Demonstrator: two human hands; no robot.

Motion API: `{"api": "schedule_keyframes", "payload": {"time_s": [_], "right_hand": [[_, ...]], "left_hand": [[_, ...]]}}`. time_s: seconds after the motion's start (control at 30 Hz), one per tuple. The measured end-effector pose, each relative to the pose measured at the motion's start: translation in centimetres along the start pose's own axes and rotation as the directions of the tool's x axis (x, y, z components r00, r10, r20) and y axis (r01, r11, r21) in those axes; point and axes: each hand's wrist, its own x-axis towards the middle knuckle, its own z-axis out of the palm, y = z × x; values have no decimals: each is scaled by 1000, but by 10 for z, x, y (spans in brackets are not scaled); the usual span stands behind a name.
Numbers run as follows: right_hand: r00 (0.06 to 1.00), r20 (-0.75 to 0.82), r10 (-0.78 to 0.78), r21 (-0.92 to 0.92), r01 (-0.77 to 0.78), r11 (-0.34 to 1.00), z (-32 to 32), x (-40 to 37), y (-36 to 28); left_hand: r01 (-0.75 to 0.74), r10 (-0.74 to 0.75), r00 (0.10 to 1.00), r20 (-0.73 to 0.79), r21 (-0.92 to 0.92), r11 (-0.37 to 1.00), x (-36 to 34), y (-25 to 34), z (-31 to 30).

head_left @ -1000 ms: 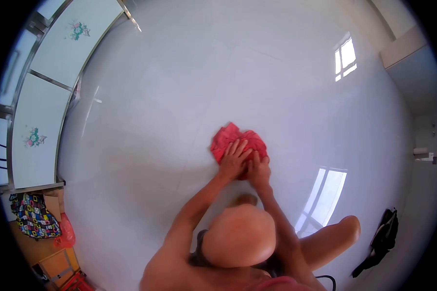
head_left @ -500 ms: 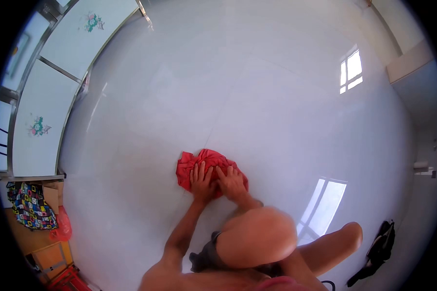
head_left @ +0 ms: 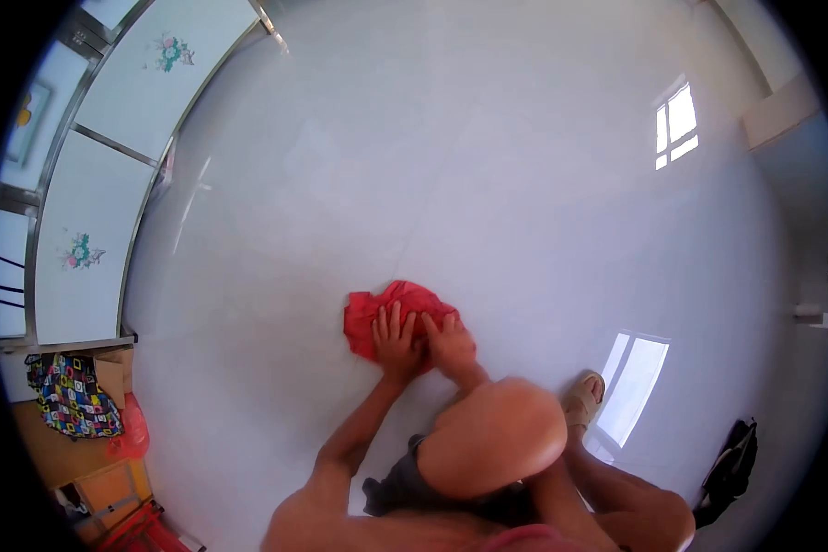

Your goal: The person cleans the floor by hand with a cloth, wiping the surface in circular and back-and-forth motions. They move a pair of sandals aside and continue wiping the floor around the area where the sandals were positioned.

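A crumpled red cloth (head_left: pixel 363 322) lies on the glossy pale floor in the lower middle of the head view. My left hand (head_left: pixel 397 345) presses on its middle, fingers spread and pointing forward. Beside it, my right hand (head_left: pixel 449 348) lies on the cloth's right part, its fingers apart and flattened against the fabric. The two hands are close together, with the thumbs near each other. Part of the cloth is hidden under both palms. My bent knee (head_left: pixel 501 432) covers part of the right forearm.
White cabinets (head_left: pixel 97 230) with flower decals line the left side. Below them are a colourful patterned bag (head_left: pixel 74 396), a red plastic bag (head_left: pixel 131 428) and a red frame-like object (head_left: pixel 138 532). A sandalled foot (head_left: pixel 581 400) rests at right. A dark item (head_left: pixel 729 474) lies farther right.
The leg on the right has shifted, the knee swinging down and back, and a sandalled foot now shows. The view has shifted slightly. Both hands remain on the red cloth.
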Motion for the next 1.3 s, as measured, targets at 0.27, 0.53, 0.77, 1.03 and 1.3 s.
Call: {"api": "schedule_keyframes", "payload": {"time_s": [0.27, 0.53, 0.77, 1.03, 1.3], "right_hand": [[933, -131, 336, 25, -335, 942, -65, 5, 115], [658, -265, 705, 62, -718, 694, -120, -82, 209], [557, -423, 715, 136, -741, 658, -101, -91, 222], [742, -271, 614, 201, -580, 790, -95, 27, 187], [930, -112, 350, 167, -329, 929, -44, 118, 102]], "left_hand": [[-225, 237, 970, 51, -170, 959, 96, 110, 70], [-518, 626, 764, 158, -429, 740, 123, 256, 132], [-612, 732, 676, 85, -489, 622, 132, 263, 146], [-477, 555, 819, 146, -364, 800, 193, 171, 111], [-347, 352, 934, 61, -80, 934, 192, 40, 67]]}}
